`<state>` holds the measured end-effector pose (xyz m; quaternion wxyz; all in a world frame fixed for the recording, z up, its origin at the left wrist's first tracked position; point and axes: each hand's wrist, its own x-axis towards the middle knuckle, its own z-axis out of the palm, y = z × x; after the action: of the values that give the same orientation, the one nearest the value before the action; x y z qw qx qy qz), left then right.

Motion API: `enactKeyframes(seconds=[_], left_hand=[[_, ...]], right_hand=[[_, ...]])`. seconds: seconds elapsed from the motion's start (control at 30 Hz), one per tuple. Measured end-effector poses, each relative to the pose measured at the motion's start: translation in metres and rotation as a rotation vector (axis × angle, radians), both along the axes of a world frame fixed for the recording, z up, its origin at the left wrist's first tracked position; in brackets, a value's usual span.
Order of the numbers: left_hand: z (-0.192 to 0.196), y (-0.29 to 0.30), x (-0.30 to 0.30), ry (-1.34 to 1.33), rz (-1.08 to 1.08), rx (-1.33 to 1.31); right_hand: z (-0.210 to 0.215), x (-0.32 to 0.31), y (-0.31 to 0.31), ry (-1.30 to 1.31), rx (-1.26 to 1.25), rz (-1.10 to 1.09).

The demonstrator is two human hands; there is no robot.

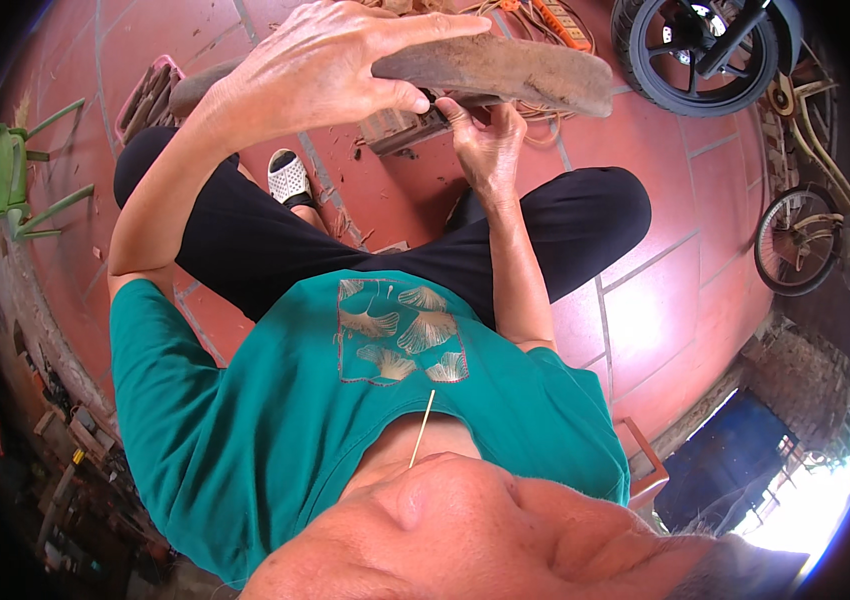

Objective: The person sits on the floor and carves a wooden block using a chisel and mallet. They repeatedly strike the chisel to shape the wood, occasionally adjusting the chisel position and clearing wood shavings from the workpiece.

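My left hand [330, 65] grips a long, weathered wooden piece [505, 72] steady above my crossed legs, so my right hand [485, 135], pinched on a small dark tool [432, 102], can work its underside. Beneath lies the red tiled floor [665, 290], a green chair [5, 175] left, bicycle wheels [700, 50] beyond.

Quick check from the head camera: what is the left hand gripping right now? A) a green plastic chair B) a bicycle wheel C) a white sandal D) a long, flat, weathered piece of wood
D. The left hand wraps over the long flat piece of wood, thumb underneath, while the right hand pinches a small dark tool against its underside.
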<state>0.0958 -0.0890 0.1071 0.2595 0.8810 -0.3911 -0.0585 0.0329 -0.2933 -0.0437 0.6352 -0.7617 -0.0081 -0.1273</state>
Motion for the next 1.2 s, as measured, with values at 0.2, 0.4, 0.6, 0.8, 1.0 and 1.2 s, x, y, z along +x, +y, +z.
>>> enactKeyframes(seconds=[0.2, 0.4, 0.6, 0.8, 1.0, 1.2], left_hand=[[-0.001, -0.001, 0.006, -0.080, -0.089, -0.333], [0.014, -0.003, 0.009, 0.201, 0.102, 0.305], [0.033, 0.017, 0.007, 0.039, 0.086, -0.133], [0.011, 0.030, 0.028, -0.011, 0.124, -0.492], [0.000, 0.038, 0.032, 0.066, 0.152, -0.588], [0.014, 0.037, 0.020, 0.120, 0.220, -0.490]], right_hand=[[0.006, -0.004, 0.003, 0.016, 0.118, -0.022], [0.011, -0.010, -0.011, 0.108, -0.122, -0.027], [0.012, -0.006, -0.008, 0.057, 0.168, -0.021], [0.001, 0.007, 0.003, -0.108, 0.166, 0.022], [0.004, -0.006, -0.001, 0.070, 0.112, 0.004], [0.012, -0.008, -0.009, 0.098, 0.062, -0.025]])
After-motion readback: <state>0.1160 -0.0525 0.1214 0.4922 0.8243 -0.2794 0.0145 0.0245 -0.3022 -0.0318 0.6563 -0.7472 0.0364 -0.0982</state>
